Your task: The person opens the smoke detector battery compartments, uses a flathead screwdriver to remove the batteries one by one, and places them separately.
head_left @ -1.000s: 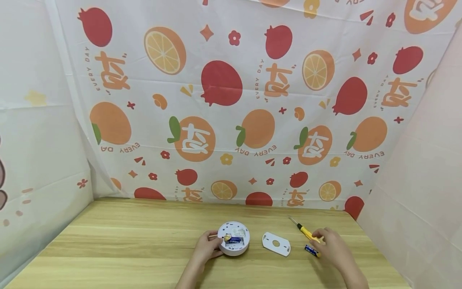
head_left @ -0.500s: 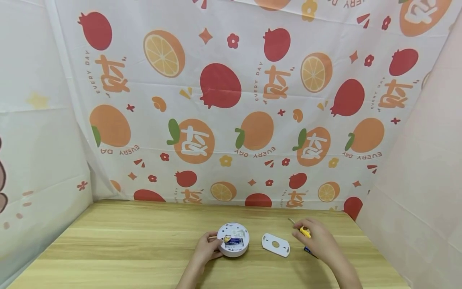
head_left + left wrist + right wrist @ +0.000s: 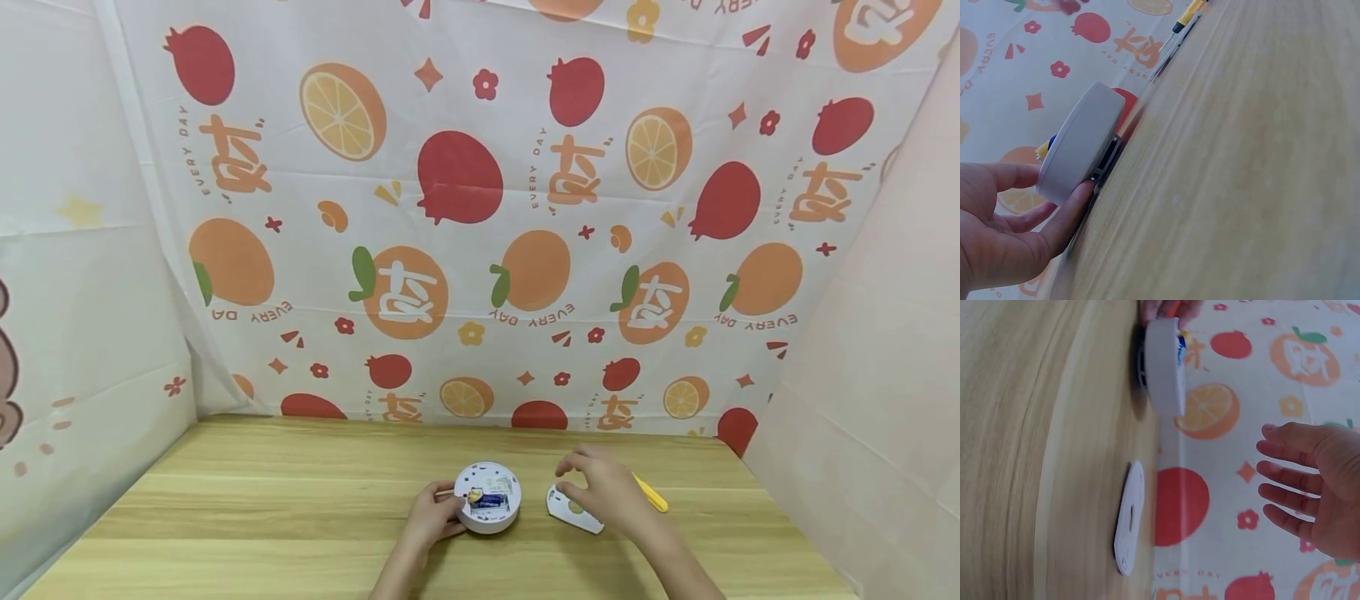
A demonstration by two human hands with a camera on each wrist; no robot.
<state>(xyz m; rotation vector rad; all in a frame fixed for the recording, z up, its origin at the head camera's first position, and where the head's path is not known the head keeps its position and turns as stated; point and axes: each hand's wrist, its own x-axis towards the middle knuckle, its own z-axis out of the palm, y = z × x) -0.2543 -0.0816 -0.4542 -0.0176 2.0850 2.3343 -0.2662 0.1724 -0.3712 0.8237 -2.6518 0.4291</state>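
In the head view my left hand [image 3: 431, 518] grips the near-left rim of a round white smoke detector [image 3: 488, 523], thumb on one face and fingers at the other. Its open compartment faces up and holds blue-and-yellow batteries [image 3: 491, 501], one of them sitting askew. The left wrist view shows the detector [image 3: 1082, 140] tilted between thumb and fingers, just off or touching the table; I cannot tell which. My right hand [image 3: 606, 496] hovers over the white mounting plate [image 3: 561, 508] with nothing in it. Its fingers are loosely extended in the right wrist view.
A yellow-handled screwdriver [image 3: 651, 492] lies on the wooden table [image 3: 300, 500], partly hidden behind the right hand. Fruit-print cloth [image 3: 465, 250] hangs along the back edge, with pale cloth on both sides.
My right hand has moved left from beside the battery and screwdriver to above the mounting plate. The loose battery is now hidden by the arm. My left hand keeps its hold on the smoke detector.
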